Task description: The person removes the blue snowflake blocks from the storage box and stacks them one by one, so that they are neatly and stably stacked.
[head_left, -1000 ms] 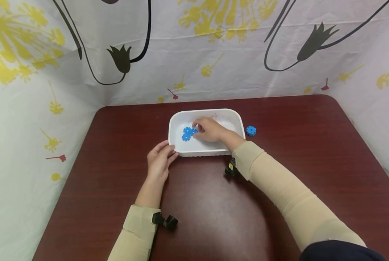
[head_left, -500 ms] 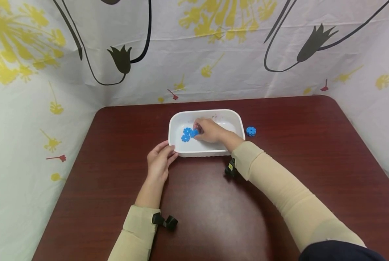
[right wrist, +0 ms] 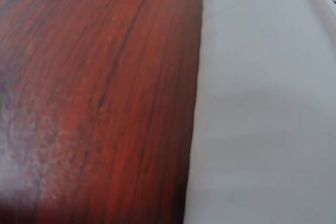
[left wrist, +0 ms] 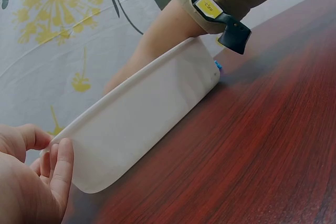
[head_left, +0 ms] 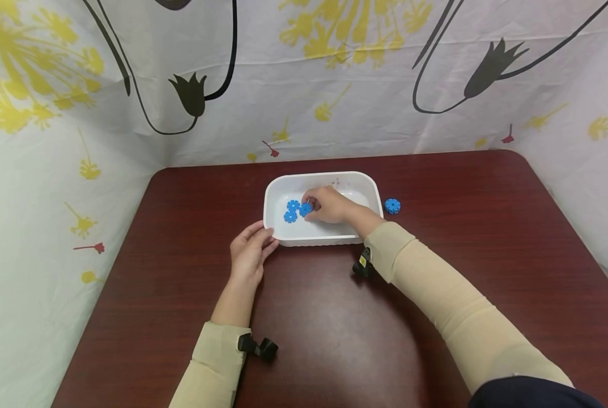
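Note:
A white plastic tub (head_left: 324,240) stands on the table. My left hand (head_left: 249,252) holds its near left corner; in the left wrist view, the thumb of my left hand (left wrist: 34,169) is at the rim and the fingers lie against the outer wall. Inside the tub, my right hand (head_left: 329,205) pinches a blue notched plastic disc (head_left: 306,210) between thumb and fingers. Two similar blue discs (head_left: 290,216) lie just left of it on the tub floor. The right wrist view shows the tub's outer wall (right wrist: 262,103) but not the hand.
Just outside the tub's right end sits a small stack of blue notched discs (head_left: 392,205). The dark red wooden table (head_left: 334,328) extends around the tub. A patterned white cloth (head_left: 365,113) hangs behind the table and along its sides.
My right hand has taken hold of a blue disc beside the other two and tilted it up slightly. The left hand and the tub have stayed in place.

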Available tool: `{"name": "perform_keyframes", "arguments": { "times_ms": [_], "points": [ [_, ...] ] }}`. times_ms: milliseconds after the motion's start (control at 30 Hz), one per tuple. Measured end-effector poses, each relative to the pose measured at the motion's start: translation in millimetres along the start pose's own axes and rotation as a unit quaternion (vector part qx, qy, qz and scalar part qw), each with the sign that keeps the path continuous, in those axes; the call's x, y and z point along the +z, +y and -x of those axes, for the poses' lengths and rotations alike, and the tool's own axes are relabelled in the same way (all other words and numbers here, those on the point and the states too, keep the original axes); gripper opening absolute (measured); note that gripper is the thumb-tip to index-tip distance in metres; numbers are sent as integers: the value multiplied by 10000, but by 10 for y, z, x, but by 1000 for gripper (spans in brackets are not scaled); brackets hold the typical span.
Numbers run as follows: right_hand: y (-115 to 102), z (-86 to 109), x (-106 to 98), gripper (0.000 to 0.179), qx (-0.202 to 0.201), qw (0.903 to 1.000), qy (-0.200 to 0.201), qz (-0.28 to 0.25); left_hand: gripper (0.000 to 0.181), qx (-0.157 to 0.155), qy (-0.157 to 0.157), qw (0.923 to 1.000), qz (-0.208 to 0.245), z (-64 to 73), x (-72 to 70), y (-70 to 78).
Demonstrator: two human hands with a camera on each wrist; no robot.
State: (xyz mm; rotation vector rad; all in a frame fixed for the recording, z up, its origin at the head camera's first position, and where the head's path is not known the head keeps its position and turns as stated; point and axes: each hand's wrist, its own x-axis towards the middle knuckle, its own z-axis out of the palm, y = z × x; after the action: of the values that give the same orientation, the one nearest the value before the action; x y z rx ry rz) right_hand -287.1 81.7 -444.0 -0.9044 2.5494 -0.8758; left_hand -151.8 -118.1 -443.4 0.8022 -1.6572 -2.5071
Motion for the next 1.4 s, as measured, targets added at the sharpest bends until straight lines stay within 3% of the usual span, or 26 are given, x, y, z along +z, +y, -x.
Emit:
{"name": "perform_keyframes", "arguments": {
  "times_ms": [167, 833, 1400],
  "points": [
    [-13, 26, -49, 37, 87, 9999, 64, -67, 40, 3, 11, 10000, 64, -1, 12, -4],
    [-34, 279, -278, 35, -173, 9984, 528, -102, 39, -4, 15, 9999, 158, 13, 8, -17],
    [24, 506, -473, 30, -388, 9923, 1157, -197, 40, -21, 16, 9999, 104, 3, -1, -27]
  ]
}}
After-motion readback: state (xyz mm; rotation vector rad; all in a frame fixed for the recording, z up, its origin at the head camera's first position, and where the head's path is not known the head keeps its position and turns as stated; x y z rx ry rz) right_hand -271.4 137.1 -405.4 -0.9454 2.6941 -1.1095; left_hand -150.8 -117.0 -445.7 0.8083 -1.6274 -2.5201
